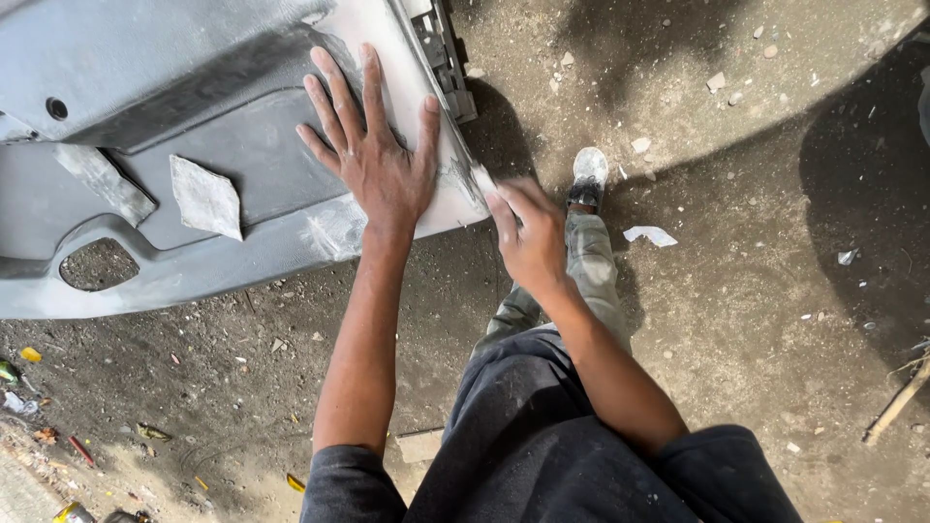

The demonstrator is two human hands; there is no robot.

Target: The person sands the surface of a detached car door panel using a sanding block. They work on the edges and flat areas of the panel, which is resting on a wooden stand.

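Note:
A large grey plastic car panel (194, 145) with dusty white filler patches lies in the upper left. My left hand (373, 145) rests flat on it, fingers spread, near its right end. At the panel's lower right edge, my right hand (528, 232) is blurred and curled around what looks like a small piece of sandpaper, mostly hidden by the fingers. A loose sheet of grey sandpaper (205, 199) lies on the panel to the left of my left hand.
Dirt ground (756, 291) strewn with pebbles, scraps and bits of litter. My leg and dusty shoe (588, 179) stretch out below the panel's right end. A stick (896, 402) lies at the right edge.

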